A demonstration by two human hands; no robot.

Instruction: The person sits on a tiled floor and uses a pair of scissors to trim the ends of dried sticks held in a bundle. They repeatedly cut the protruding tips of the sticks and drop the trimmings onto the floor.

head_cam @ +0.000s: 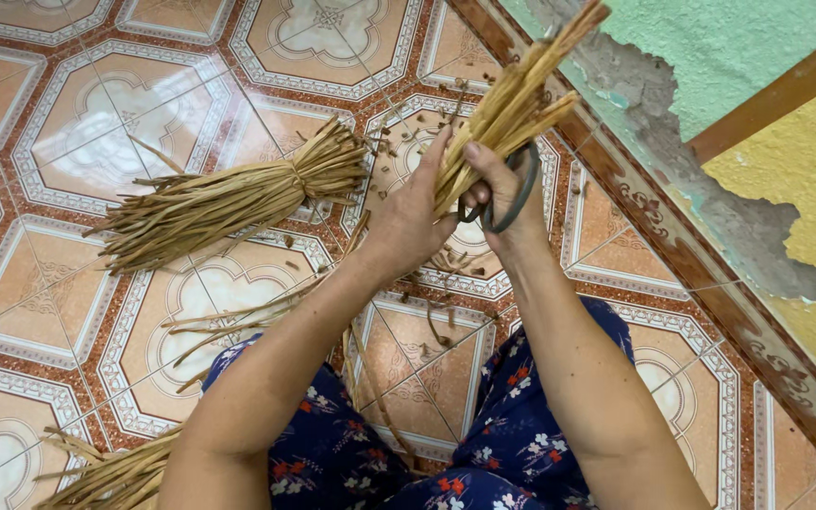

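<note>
Nearest the camera, the person's lap is covered by dark blue floral cloth (512, 444), with both forearms reaching forward over a patterned tile floor (49, 312). At the lower left edge a loose heap of dried straw strips (110, 472) lies on the tiles, and single strips trail past the left knee. Further out, the left hand (408, 212) is closed round the lower end of a bundle of dried straw stalks (512, 104); its fingers are pressed together and wrapped about the stalks, the thumb side turned toward the right hand. The right hand (498, 194) meets it on the other side, the thumb laid flat against the stalks and the remaining fingers curled through the grey handles of a pair of scissors (512, 194), which hang just beside the bundle; the blades are hidden. The held bundle rises obliquely from between both hands toward the upper right, clear of the floor. To the left, a second tied sheaf (229, 198) lies flat on the tiles, well apart from the hands. Short cut scraps (399, 142) litter the tiles around it. Farthest right, a wall with peeling green and yellow paint (757, 142) meets the floor.
</note>
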